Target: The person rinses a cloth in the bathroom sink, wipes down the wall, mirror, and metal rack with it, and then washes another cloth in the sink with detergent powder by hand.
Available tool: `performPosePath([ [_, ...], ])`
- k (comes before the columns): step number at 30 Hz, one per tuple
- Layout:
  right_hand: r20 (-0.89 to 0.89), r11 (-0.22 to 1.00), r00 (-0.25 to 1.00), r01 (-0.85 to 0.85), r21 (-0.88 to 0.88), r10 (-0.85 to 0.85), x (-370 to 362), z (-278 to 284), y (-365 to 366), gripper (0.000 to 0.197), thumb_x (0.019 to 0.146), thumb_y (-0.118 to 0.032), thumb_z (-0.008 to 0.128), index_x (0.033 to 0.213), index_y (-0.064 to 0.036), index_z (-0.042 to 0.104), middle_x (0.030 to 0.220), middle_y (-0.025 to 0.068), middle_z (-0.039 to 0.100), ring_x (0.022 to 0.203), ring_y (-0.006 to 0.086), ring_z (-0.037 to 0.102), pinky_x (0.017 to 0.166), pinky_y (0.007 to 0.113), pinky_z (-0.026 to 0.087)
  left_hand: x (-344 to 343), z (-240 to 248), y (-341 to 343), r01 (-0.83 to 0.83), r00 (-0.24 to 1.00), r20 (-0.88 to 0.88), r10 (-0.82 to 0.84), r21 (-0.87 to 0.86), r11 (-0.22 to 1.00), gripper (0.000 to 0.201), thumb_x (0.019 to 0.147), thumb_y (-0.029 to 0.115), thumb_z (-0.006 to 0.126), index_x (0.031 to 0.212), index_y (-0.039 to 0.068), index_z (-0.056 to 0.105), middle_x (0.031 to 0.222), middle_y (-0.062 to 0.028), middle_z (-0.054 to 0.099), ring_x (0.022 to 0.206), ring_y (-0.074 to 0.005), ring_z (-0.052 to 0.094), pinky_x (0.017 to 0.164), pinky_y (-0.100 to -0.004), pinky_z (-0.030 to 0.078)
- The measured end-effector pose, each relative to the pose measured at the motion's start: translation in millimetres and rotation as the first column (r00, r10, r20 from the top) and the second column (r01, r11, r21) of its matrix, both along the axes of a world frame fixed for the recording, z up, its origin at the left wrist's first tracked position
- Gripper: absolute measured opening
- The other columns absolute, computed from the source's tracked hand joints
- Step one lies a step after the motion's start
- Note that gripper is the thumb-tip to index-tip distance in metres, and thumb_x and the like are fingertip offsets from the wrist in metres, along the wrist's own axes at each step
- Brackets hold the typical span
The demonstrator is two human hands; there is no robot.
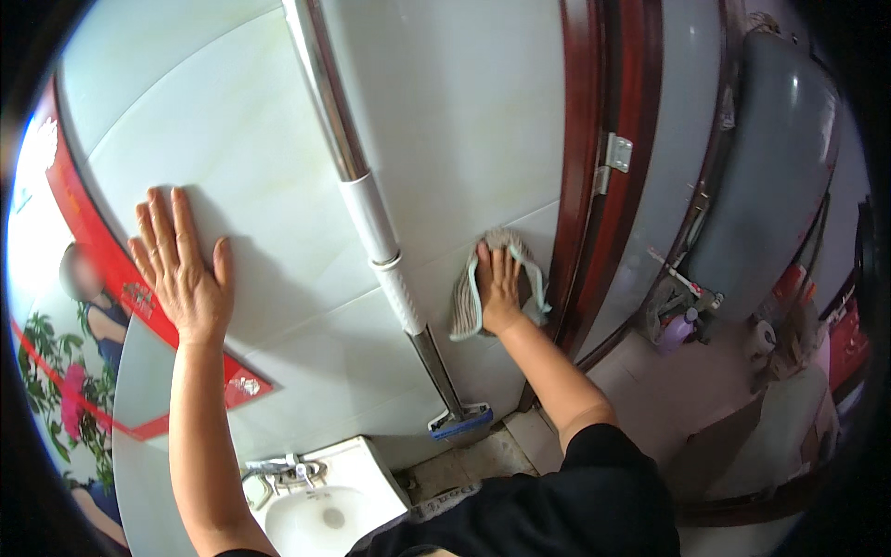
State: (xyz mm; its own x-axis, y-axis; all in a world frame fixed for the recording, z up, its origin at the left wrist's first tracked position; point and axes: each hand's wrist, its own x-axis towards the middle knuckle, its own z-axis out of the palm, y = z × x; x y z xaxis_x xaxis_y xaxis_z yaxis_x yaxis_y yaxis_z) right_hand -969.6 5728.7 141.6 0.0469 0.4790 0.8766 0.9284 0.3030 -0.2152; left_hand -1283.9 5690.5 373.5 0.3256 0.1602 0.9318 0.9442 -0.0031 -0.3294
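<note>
My left hand (190,290) lies flat against the pale wall tiles (241,139), fingers spread, with the heel of the palm by the red border (116,269) of a mirror. It holds nothing. To the right, my right hand (499,288) presses a grey-brown striped cloth (466,311) with a light green edge onto the wall, its fingers stretched over the fabric. The cloth is bunched above and beside the fingers, close to the dark red door frame (577,186). Between my hands a mop (371,218) with a metal pole, white grips and a blue-edged head stands against the wall.
Below is a white washbasin (380,473) with a metal tap (295,469). A metal hinge (619,153) sits on the door frame. Past the frame, a large grey tank-like object (766,167), a purple bottle (677,330) and other clutter occupy the right. The mirror (139,371) reflects a person and flowers.
</note>
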Motion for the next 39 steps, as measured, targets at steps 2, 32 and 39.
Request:
performPosePath([
  [2, 0.080, 0.993, 0.992, -0.106, 0.045, 0.102, -13.1, 57.9, -0.8, 0.058, 0.079, -0.024, 0.048, 0.132, -0.0128, 0.028, 0.126, 0.0175, 0.033, 0.117, 0.0371, 0.030, 0.092, 0.052, 0.024, -5.8, -2.4, 0.5, -0.012, 1.000, 0.001, 0.012, -0.006, 1.000, 0.058, 0.082, 0.031, 0.041, 0.134, 0.011, 0.024, 0.140, -0.0090, 0.018, 0.130, -0.0243, 0.012, 0.104, -0.0426, 0.007],
  [32, 0.178, 0.835, 0.880, -0.474, 0.278, 0.440, -49.6, 141.8, -1.6, 0.065, 0.077, -0.017, 0.053, 0.131, -0.0007, 0.022, 0.130, 0.0224, 0.030, 0.119, 0.0404, 0.027, 0.099, 0.045, 0.023, -0.7, -2.8, -9.1, -0.005, 0.996, 0.091, 0.018, -0.144, 0.990, 0.064, 0.075, 0.027, 0.051, 0.132, 0.009, 0.028, 0.139, -0.0123, 0.018, 0.130, -0.0269, 0.010, 0.105, -0.0426, 0.002],
  [39, 0.290, 0.603, 0.860, -0.504, 0.619, 0.420, -109.6, 345.9, -24.7, 0.070, 0.075, -0.010, 0.054, 0.131, 0.0033, 0.015, 0.130, 0.0319, 0.017, 0.121, 0.0488, 0.016, 0.100, 0.050, 0.018, -7.3, -2.1, -17.5, 0.014, 0.997, 0.083, 0.000, -0.159, 0.987, 0.066, 0.073, 0.027, 0.053, 0.131, 0.009, 0.028, 0.139, -0.0126, 0.018, 0.130, -0.0273, 0.010, 0.105, -0.0440, 0.002],
])
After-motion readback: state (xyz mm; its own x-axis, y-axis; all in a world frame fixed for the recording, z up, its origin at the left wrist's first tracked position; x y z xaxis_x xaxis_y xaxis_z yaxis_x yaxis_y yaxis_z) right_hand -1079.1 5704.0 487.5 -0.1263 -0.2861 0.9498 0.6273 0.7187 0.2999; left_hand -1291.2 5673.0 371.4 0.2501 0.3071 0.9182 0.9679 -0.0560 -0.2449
